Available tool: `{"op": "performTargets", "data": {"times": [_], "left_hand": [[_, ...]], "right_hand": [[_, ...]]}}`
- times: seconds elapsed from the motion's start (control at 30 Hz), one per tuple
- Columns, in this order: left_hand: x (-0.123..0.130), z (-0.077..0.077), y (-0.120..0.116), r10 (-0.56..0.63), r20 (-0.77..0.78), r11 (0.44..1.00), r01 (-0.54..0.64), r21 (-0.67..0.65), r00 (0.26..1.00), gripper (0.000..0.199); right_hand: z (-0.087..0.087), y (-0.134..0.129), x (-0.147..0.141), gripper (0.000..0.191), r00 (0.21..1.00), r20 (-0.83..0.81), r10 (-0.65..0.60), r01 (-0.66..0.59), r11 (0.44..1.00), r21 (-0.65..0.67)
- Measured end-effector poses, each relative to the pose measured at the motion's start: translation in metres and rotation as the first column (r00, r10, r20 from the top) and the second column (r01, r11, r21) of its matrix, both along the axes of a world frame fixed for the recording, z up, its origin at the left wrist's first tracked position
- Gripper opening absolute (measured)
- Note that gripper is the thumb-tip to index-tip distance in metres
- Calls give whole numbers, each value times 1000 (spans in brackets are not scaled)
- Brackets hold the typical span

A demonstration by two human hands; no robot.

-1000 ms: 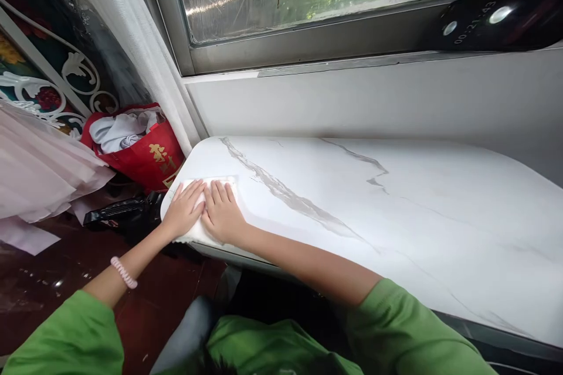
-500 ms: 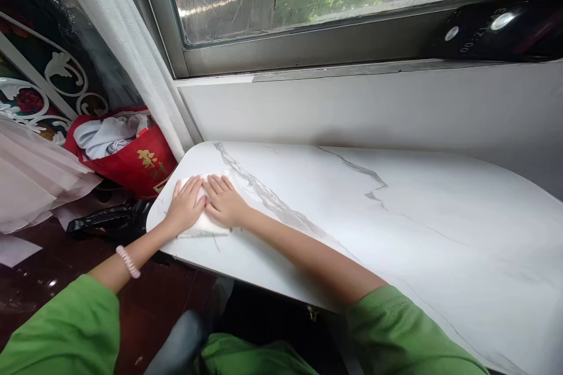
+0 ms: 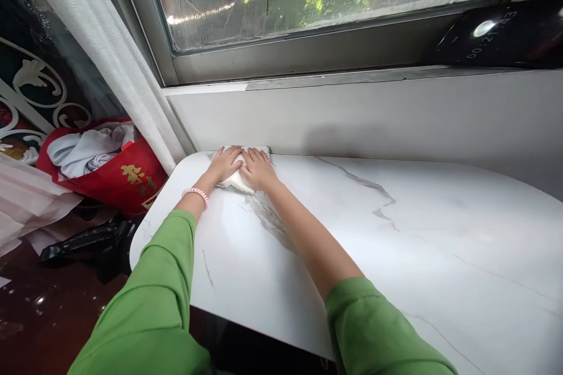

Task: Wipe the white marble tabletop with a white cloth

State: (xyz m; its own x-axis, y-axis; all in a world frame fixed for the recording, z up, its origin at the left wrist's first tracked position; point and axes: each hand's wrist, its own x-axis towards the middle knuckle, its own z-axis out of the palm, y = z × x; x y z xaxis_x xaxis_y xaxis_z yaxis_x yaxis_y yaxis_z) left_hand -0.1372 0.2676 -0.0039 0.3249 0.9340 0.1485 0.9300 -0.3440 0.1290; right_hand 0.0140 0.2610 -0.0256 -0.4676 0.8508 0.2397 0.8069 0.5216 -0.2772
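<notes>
A white cloth [image 3: 241, 180] lies flat on the white marbled table [image 3: 360, 228], at its far edge near the wall. My left hand [image 3: 225, 164] rests on the cloth's left part, palm down with fingers spread. My right hand [image 3: 258, 169] presses flat on the cloth's right part, its thumb side close against my left hand. Both hands cover much of the cloth, and a corner of it shows beyond my right fingers.
Behind the table are a white wall [image 3: 281, 117] and a window frame [image 3: 272, 58]. To the left hang a white curtain [image 3: 109, 53] and a red bag [image 3: 109, 184] stuffed with pale fabric. A black object [image 3: 88, 246] sits below the bag.
Both hands and the cloth have moved away from me and to the right, from the table's left end to its far edge. The view has shifted slightly.
</notes>
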Motion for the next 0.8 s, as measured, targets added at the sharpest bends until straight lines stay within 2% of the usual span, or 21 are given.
{"op": "performTargets", "data": {"times": [0.17, 0.27, 0.37, 0.47, 0.7, 0.8], "left_hand": [[2, 0, -7, 7, -24, 1000, -8, -3, 1000, 46], [7, 1, -24, 48, -37, 999, -48, -12, 998, 46], [13, 1, -49, 50, -64, 999, -51, -16, 997, 49], [19, -1, -90, 3, -88, 1000, -5, -12, 996, 51], [48, -4, -221, -17, -67, 996, 23, 82, 998, 51], [66, 0, -257, -43, -73, 997, 47, 59, 996, 52]], "right_hand": [[-1, -1, 3, 58, 1000, 1, 20, -20, 1000, 9], [0, -10, 7, 57, 998, 8, 57, -57, 998, 13], [0, -32, 17, 57, 995, 32, 96, -97, 995, 35], [-3, -70, 29, 59, 986, 61, 158, -162, 985, 63], [-6, -184, 70, 60, 940, 60, 335, -341, 927, 156], [-4, -219, 89, 59, 932, 28, 361, -360, 916, 178]]}}
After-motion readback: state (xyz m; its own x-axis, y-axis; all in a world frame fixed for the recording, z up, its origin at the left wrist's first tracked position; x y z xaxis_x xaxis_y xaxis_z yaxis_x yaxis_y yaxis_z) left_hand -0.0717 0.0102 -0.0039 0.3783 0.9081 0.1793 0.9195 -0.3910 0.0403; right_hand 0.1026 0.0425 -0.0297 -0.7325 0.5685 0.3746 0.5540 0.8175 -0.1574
